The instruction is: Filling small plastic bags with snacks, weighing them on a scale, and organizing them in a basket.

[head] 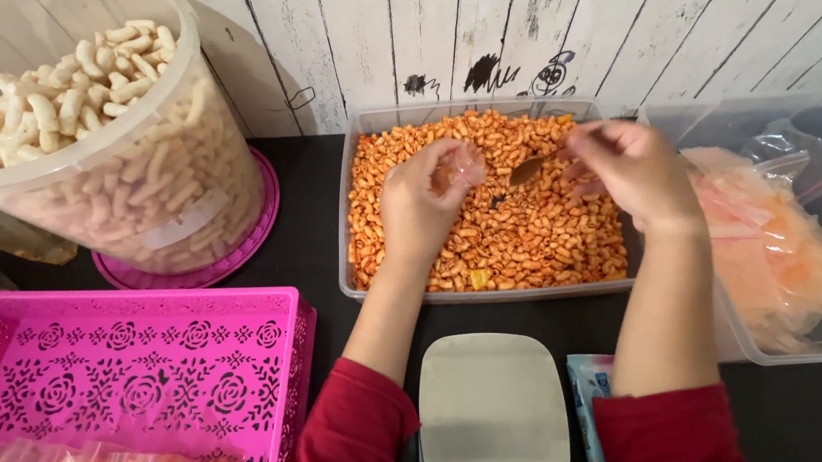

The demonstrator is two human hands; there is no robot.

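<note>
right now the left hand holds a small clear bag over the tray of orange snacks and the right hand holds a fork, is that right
Not quite. The right hand holds a spoon, not a fork; the head view shows its rounded bowl. The rest stands: the left hand holds a small clear bag over the tray of orange snacks.

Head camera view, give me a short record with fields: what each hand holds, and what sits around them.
left hand: left hand pinches a small clear plastic bag over the snacks
right hand: right hand holds a small spoon, tip toward the bag
under hands: clear rectangular tub of orange curled snacks
front: grey kitchen scale
left side: pink lattice plastic basket; round clear tub of pale puffed sticks
right side: clear bin of filled bags
</note>
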